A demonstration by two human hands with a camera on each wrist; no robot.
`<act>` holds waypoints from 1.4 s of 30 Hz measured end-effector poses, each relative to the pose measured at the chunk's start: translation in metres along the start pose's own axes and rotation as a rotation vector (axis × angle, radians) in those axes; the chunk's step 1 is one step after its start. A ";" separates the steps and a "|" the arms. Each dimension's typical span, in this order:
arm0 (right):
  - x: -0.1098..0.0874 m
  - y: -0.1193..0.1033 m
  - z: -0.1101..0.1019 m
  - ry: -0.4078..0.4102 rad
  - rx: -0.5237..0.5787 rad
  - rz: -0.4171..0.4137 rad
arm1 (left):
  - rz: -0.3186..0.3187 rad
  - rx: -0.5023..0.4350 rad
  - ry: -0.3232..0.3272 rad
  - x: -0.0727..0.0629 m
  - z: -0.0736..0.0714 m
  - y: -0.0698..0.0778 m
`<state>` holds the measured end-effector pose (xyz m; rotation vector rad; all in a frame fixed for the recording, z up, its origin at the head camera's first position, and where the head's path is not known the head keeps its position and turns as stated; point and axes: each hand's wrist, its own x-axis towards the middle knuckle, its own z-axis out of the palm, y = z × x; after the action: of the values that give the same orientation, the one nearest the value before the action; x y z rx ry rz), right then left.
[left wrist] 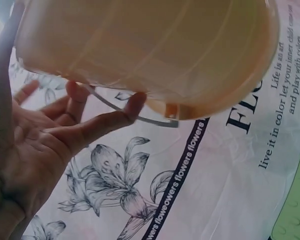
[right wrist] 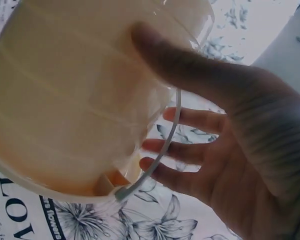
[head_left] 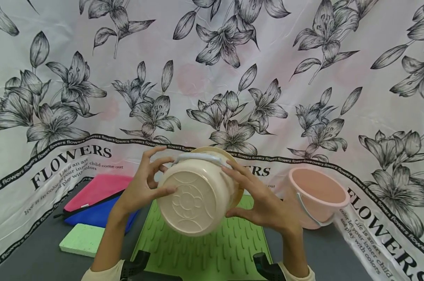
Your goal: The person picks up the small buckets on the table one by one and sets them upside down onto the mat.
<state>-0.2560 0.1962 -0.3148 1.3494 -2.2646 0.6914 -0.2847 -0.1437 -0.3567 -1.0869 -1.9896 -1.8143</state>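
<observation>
A cream bucket point(head_left: 188, 199) is held up in the head view, tipped so its flower-embossed base faces me. Its rim points away, and its inside is hidden. My left hand point(head_left: 138, 191) grips the bucket from the left, thumb against the base and fingers at the upper side. On the right, my right hand point(head_left: 264, 205) holds the wall, its thumb point(right wrist: 165, 55) pressed on the side in the right wrist view. The pale grey handle point(head_left: 201, 157) lies across the bucket's top side, near the fingers of both hands.
Below the bucket lies a green textured mat point(head_left: 197, 253) on a dark table. A pink bucket point(head_left: 317, 199) with a grey handle stands at the right. At left are a pink and blue zipped pouch point(head_left: 96, 191) and a light green block point(head_left: 82, 240). Flower-printed sheeting point(head_left: 183, 89) hangs behind.
</observation>
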 end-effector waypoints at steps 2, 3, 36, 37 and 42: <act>0.002 -0.002 0.003 -0.007 0.025 -0.005 | -0.070 -0.051 0.020 0.000 -0.001 0.003; 0.003 -0.003 0.005 -0.009 0.031 -0.005 | -0.102 -0.060 0.030 0.000 -0.002 0.004; 0.019 0.057 0.084 -0.061 0.508 0.266 | -0.367 0.084 -0.206 -0.017 -0.032 -0.025; 0.019 0.059 0.087 -0.068 0.515 0.274 | -0.364 0.093 -0.211 -0.017 -0.034 -0.028; 0.017 0.068 0.100 -0.114 0.532 0.322 | -0.377 0.105 -0.221 -0.019 -0.039 -0.047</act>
<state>-0.3332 0.1518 -0.3985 1.2680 -2.5253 1.4405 -0.3138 -0.1846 -0.3968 -0.9673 -2.5345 -1.7943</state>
